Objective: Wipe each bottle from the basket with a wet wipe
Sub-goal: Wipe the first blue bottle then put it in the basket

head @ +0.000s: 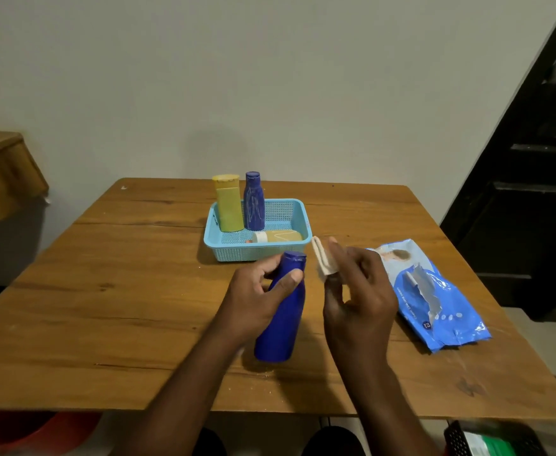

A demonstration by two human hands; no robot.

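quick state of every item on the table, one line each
blue bottle: capped, tilted, in left hand grip
wipe: folded, pinched in right hand
yellow bottle: upright in basket
purple bottle: upright, streaked
small bottle: lying down
wipe pack: flap open

Dim, even indoor light, soft shadows on the table [105, 291], wide-angle bending at edges, slight blur.

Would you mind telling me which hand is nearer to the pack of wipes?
Right. The right hand is just left of the pack of wipes; the left hand is farther left, holding the blue bottle.
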